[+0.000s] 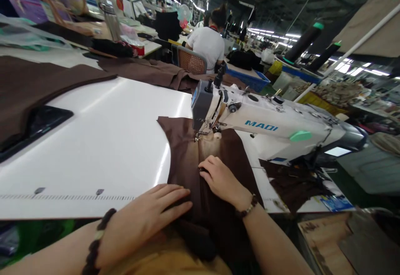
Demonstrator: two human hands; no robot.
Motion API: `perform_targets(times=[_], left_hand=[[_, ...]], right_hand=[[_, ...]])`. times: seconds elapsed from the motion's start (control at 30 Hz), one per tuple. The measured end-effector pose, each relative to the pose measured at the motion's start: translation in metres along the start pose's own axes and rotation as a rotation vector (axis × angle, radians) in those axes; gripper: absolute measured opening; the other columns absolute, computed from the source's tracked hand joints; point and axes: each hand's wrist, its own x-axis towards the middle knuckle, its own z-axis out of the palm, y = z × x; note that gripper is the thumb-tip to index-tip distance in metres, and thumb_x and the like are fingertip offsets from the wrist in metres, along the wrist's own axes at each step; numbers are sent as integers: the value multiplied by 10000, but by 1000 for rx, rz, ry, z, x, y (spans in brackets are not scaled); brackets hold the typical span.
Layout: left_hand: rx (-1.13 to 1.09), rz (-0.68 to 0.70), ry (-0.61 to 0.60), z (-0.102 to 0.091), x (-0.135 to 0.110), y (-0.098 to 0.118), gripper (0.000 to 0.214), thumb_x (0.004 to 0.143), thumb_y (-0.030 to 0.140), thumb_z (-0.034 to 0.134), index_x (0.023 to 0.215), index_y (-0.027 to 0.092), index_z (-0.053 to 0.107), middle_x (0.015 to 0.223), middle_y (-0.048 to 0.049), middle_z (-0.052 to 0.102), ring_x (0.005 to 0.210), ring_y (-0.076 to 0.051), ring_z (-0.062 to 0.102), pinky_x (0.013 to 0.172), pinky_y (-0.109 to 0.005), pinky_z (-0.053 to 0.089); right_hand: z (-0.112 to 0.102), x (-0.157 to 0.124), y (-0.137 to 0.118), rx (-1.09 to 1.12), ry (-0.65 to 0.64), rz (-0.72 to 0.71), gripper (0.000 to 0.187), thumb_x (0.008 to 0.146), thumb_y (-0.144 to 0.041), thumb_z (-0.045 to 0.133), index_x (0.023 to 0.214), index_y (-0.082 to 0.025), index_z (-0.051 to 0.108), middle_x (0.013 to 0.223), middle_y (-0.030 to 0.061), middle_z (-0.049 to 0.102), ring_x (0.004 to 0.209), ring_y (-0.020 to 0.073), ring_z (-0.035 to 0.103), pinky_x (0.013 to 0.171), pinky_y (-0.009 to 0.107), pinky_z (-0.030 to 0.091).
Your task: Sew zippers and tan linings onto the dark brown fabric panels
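Observation:
A brown piece of fabric (183, 158) lies under the needle of a white sewing machine (262, 121) and hangs over the table's front edge towards me. A dark lengthwise seam or strip runs down its middle to the presser foot (197, 137). My left hand (146, 210) rests flat on the left part of the cloth, fingers stretched out. Just in front of the presser foot, my right hand (223, 179) has its thumb and fingers pinched on the fabric at the seam; the exact edge between them is partly hidden.
More brown fabric (59, 79) is heaped along the left and back of the white table (103, 141). Brown scraps (293, 183) lie to the right. Dark thread cones (304, 41) stand behind the machine. A person in a white shirt (206, 43) sits ahead.

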Motion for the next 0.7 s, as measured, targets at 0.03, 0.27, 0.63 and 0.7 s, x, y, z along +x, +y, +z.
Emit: perform_targets(times=[0.03,0.27,0.63,0.7], left_hand=[[-3,21,-38,4,6,-2,396,846,105,499,1222,227,479,1243,-50,513,1112,-225,470,957,-369,388],[-116,58,-106,14,9,-12,228,915,205,425,1083,250,573,1220,-28,539,1145,-212,476,1034,-394,312],[-359,129,27,-15,4,-5,381,978,247,208,1026,203,583,1045,-43,621,1033,-147,544,1076,-372,271],[-377,113,91,-21,8,-1,371,977,244,215,1019,194,581,1002,-45,632,959,-147,569,1033,-359,333]], right_hand=[[-4,7,0,-30,-48,-16,141,895,-222,462,898,-169,592,882,50,517,859,167,486,802,295,413],[-19,33,6,-37,-295,-150,294,925,-325,411,726,-174,567,725,1,431,728,112,467,702,234,357],[-19,-15,18,290,-51,-41,174,887,-251,470,842,-157,609,1208,76,484,1114,167,474,975,302,353],[-19,-43,13,385,-77,-86,399,848,-386,533,1183,-172,494,1365,92,367,1262,198,342,1055,354,289]])
